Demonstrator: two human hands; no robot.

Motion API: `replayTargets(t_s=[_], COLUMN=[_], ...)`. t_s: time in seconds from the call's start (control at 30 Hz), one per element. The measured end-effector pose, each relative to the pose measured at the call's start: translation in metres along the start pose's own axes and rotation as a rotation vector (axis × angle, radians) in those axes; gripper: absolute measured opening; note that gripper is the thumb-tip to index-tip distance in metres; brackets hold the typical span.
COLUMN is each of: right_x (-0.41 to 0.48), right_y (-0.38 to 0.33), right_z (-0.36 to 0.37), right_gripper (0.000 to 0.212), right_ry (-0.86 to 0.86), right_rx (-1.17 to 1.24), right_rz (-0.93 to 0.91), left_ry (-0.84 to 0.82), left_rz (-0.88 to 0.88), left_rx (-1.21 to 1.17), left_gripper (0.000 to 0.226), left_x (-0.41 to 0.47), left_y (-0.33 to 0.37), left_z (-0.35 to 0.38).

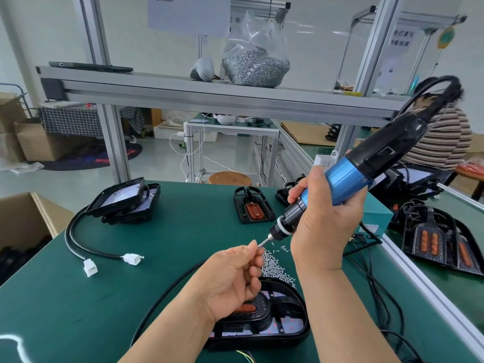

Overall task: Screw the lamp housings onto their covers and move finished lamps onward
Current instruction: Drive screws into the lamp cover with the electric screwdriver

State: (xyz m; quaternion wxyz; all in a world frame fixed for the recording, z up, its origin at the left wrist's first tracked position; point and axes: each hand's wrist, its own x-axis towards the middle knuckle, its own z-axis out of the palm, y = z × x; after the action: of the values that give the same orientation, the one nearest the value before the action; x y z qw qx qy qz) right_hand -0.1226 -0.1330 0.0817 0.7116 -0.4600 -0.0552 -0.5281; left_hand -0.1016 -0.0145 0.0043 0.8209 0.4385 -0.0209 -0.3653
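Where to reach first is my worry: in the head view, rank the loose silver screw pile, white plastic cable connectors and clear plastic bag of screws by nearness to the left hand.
1. Loose silver screw pile: just right of the left hand.
2. White plastic cable connectors: farther off to its left.
3. Clear plastic bag of screws: on the aluminium shelf at the back.

An assembly workshop: a green-matted worktop (110, 297) stood under an aluminium-profile shelf (183, 93) bearing a bag of screws (255, 66), with cardboard boxes (39, 142) and stacked lamp parts (123, 200) nearby.
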Motion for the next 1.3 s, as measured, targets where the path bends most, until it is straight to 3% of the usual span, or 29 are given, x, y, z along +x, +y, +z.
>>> replayTargets(t_s=[0.2,0.27,0.37,0.4,0.57,0.87,1.0,1.3], right_x=[-0.004,-0.005,-0.007,-0.007,-0.019,-0.057,-0.058,-0.059], right_y=[-0.003,-0.002,-0.002,-0.001,0.006,0.031,0.038,0.032], right_z=[0.002,0.002,0.001,0.001,0.004,0.022,0.026,0.022], right_gripper=[0.021,0.020,0.020,0.021,0.021,0.030,0.022,0.034], right_ry=[-0.059,-0.063,-0.057,-0.058,-0.098,-0.252,-0.294,-0.344], right_rx=[-0.042,-0.051,-0.052,-0.052,-0.077,-0.137,-0.137,-0.147], right_rz=[-0.049,-0.049,-0.036,-0.035,0.026,0.194,0.241,0.172], left_ry=[0.025,0.134,0.517,0.609,0.704,0.657,0.629,0.592], left_rz=[0.033,0.178,0.469,0.515,0.305,0.344,0.387,0.487], left_rx=[-0.043,0.204,0.899,1.033,1.340,1.144,1.069,0.980], left_gripper=[0.017,0.022,0.030,0.030,0.034,0.040,0.028,0.021], left_x=[-0.004,-0.007,-0.012,-0.015,-0.020,-0.020,-0.022,-0.025], left_y=[-0.005,-0.003,0.008,0.012,-0.008,-0.018,-0.022,-0.026], left_z=[0.005,0.003,-0.017,-0.027,-0.062,-0.066,-0.072,-0.071])
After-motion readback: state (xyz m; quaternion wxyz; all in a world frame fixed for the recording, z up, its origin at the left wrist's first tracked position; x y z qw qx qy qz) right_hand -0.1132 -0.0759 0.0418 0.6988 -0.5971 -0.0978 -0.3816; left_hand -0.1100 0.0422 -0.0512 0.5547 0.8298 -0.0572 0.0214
